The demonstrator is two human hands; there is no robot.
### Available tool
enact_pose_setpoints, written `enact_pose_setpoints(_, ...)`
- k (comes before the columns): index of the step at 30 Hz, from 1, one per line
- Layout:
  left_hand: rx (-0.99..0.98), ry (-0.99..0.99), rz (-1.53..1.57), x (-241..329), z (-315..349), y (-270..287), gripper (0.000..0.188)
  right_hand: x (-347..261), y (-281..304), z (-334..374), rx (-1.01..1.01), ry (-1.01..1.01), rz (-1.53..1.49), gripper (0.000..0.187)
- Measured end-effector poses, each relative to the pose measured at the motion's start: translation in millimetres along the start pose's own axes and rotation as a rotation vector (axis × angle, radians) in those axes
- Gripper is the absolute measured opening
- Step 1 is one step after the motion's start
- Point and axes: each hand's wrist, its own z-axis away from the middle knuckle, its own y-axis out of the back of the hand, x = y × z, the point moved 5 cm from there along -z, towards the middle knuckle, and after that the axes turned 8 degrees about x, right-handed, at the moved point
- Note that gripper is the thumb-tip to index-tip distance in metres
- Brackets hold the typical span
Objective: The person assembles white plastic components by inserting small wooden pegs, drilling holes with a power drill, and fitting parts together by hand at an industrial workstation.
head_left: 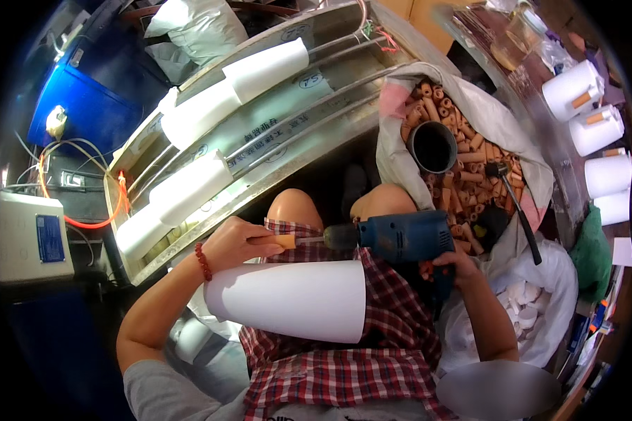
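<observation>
My right hand (pixel 459 264) grips the handle of a blue power drill (pixel 407 237), which lies level above my lap and points left. A thin metal bit (pixel 310 241) sticks out of its dark chuck (pixel 338 237). At the bit's tip, my left hand (pixel 235 244) pinches a short tan tube (pixel 283 241); the bit meets its right end, though how deep it goes I cannot tell. Across my lap, below the drill, lies a large white tapered cylinder (pixel 295 300), its narrower left end near my left wrist.
A sack (pixel 534 151) full of tan tubes (pixel 470 186) holds a dark round cup (pixel 432 146) and a hammer-like tool (pixel 523 210). Ahead, white cylinders (pixel 235 84) sit on metal rods over a long trough (pixel 288 151). A plastic bag (pixel 555 281) holds white scraps.
</observation>
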Motion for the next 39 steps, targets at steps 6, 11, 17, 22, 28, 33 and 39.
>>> enact_pose_setpoints(6,0.070,-0.067,-0.037,-3,7,-12,0.019,7,13,-7,-0.020,0.051,0.167,0.038)
enact_pose_setpoints(11,0.056,-0.056,-0.074,18,19,-13,0.025,-9,-10,-1,-0.208,0.090,0.118,0.028)
enact_pose_setpoints(17,0.223,-0.079,-0.010,0,55,-25,0.036,-35,-17,54,-0.138,0.130,0.179,0.056)
enact_pose_setpoints(22,0.271,-0.005,-0.192,12,90,-16,0.027,-60,24,87,0.102,0.427,0.065,0.040)
enact_pose_setpoints(28,0.285,0.001,-0.166,96,88,-25,0.028,-115,37,68,0.458,0.609,-0.329,0.033)
enact_pose_setpoints(33,0.090,-0.159,-0.302,100,87,-41,0.024,-164,79,-15,0.312,0.706,-0.427,0.035)
enact_pose_setpoints(39,-0.280,0.152,0.122,95,86,-37,0.033,-178,104,-81,0.422,0.687,-0.630,0.039)
